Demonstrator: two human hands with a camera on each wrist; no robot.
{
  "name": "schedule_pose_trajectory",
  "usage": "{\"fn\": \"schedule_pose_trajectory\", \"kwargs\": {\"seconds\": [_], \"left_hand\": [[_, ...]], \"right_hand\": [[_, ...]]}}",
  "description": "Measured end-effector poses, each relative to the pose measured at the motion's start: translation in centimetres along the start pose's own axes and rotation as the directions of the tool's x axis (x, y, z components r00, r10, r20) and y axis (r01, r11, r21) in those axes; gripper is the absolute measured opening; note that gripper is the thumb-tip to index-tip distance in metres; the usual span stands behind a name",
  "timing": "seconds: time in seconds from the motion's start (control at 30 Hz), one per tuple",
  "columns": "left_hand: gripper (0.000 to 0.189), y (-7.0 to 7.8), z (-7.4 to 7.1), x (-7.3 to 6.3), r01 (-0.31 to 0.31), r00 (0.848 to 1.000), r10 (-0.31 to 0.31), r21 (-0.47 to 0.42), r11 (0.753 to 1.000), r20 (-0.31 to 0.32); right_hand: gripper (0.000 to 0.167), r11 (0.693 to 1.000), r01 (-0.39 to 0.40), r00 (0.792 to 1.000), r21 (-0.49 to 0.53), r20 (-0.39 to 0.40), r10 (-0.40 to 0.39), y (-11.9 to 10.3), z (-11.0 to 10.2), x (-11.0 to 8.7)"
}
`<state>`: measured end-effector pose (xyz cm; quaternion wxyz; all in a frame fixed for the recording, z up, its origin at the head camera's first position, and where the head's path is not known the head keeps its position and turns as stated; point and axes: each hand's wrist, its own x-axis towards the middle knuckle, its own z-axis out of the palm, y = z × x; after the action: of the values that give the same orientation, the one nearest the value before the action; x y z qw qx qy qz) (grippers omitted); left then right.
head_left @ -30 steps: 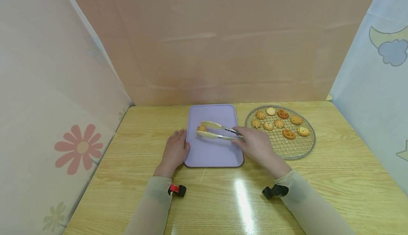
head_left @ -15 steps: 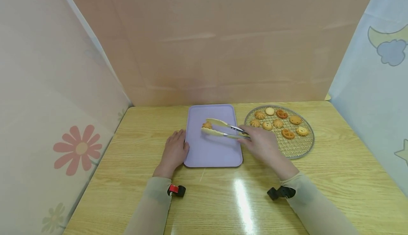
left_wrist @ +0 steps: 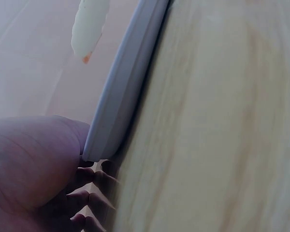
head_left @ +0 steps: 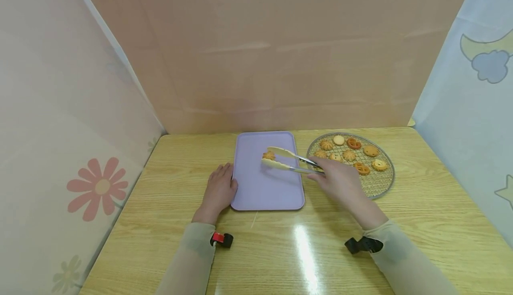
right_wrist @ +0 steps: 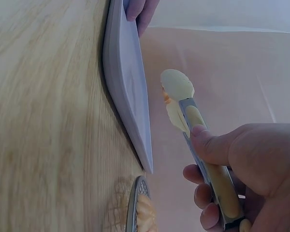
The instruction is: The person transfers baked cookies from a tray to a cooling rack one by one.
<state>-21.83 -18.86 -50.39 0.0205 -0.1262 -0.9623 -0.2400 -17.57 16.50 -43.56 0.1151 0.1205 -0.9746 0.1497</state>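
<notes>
My right hand (head_left: 340,181) grips a pair of tongs (head_left: 277,165) with cream-coloured tips and metal arms. Between the tips is a golden-brown, ridged cookie (head_left: 269,155), held over the lilac tray (head_left: 266,192). The right wrist view shows the tongs (right_wrist: 178,86) above the tray's surface, the cookie mostly covered by their tips. My left hand (head_left: 218,190) rests at the tray's left edge, palm down, its fingers extended on the table. Its thumb touches the tray rim (left_wrist: 113,96) in the left wrist view.
Right of the tray lies a round mesh rack (head_left: 374,187) bearing several cookies, including a pretzel-shaped one (head_left: 362,168). My right forearm passes in front of the rack. A wooden table (head_left: 264,250) is bordered by a brown backdrop (head_left: 256,63) and printed side panels.
My right hand has drawn the tongs and the cookie rightward over the tray, away from my left hand. My left hand has stayed at the tray's edge.
</notes>
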Motion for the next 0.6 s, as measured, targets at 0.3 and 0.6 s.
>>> {"fn": "schedule_pose_trajectory", "kwargs": {"seconds": [0.3,0.6], "left_hand": [[0.054,-0.1,0.1,-0.1,-0.014,1.000,0.014,0.009,1.000,-0.005],[0.053,-0.3,0.3,0.0,-0.025,1.000,0.025,0.011,1.000,-0.018]], "right_hand": [[0.049,1.000,-0.002,1.000,-0.025,-0.020,0.002,1.0,-0.8,-0.8],[0.050,0.999,-0.028,0.999,-0.034,-0.019,0.027,2.0,-1.6,-1.3]]}}
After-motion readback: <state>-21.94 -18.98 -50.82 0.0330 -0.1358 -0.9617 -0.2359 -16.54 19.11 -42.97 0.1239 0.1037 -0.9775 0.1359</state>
